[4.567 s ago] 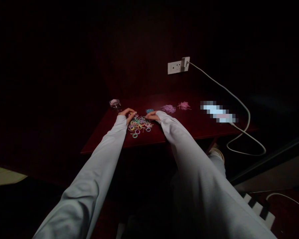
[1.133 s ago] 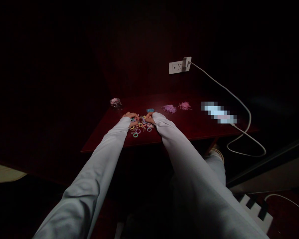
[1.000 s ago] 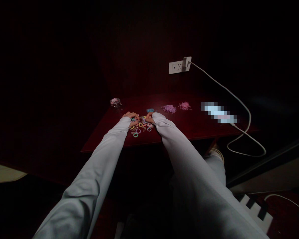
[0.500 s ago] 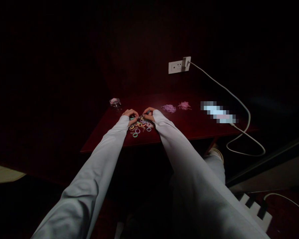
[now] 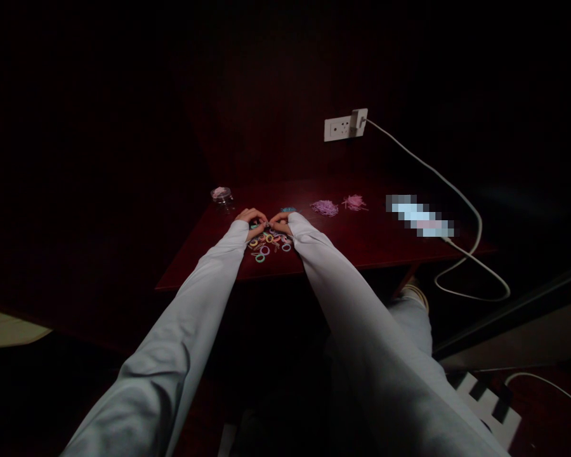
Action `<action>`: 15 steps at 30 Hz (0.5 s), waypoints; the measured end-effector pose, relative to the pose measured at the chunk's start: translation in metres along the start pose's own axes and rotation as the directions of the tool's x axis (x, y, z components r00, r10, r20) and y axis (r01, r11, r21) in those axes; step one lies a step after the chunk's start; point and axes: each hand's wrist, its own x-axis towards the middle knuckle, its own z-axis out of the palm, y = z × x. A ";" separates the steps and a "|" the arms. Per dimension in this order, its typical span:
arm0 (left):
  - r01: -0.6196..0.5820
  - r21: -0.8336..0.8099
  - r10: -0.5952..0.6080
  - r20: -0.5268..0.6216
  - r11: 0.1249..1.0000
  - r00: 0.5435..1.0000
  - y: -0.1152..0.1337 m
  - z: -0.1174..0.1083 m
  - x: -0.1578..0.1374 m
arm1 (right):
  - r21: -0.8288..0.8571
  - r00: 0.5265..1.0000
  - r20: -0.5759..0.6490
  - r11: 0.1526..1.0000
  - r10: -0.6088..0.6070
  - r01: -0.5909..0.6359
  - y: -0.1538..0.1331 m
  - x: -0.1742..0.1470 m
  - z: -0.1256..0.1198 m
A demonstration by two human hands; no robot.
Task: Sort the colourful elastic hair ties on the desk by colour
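Observation:
My left hand [image 5: 252,218] and my right hand [image 5: 280,223] meet fingertip to fingertip over a dark red table [image 5: 209,254]. Both are pinched closed around something too small to make out. Under and in front of them lies a loose pile of small coloured rings [image 5: 265,251], which look like hair ties, in green, purple, yellow and pink, with thin clip-like pieces among them. Just behind my right hand is a small blue heap [image 5: 288,209], partly hidden by it. Farther right lie a heap of thin purple strips [image 5: 324,207] and a heap of thin pink strips [image 5: 355,202].
A clear jar [image 5: 223,197] with a pinkish top stands at the table's back left. At the right lies a blurred-out bright device [image 5: 421,216] with a white cable [image 5: 476,219] running to a wall socket [image 5: 345,125]. A white power strip [image 5: 488,406] sits low at the right.
My right hand has shifted slightly left, its fingertips now meeting those of my left hand. More of the blue heap behind it shows. The whole view has shifted a little.

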 end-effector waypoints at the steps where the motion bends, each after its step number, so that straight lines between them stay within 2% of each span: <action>1: -0.003 -0.001 0.003 -0.001 1.000 1.000 0.000 0.000 0.000 | 0.011 1.000 0.001 1.000 0.022 -0.022 0.001 0.000 0.000; 8: -0.003 0.021 0.004 -0.034 1.000 0.999 -0.007 0.002 0.001 | 0.056 0.998 -0.050 0.998 -0.034 0.036 0.008 0.009 -0.001; 11: -0.022 0.018 0.023 -0.060 1.000 0.998 -0.010 0.003 0.000 | 0.069 0.987 -0.144 0.994 -0.074 0.084 0.009 0.011 -0.006; 15: -0.011 0.022 0.013 -0.079 1.000 0.997 -0.012 0.005 0.000 | 0.018 0.951 -0.301 0.997 -0.072 0.081 0.013 0.012 -0.020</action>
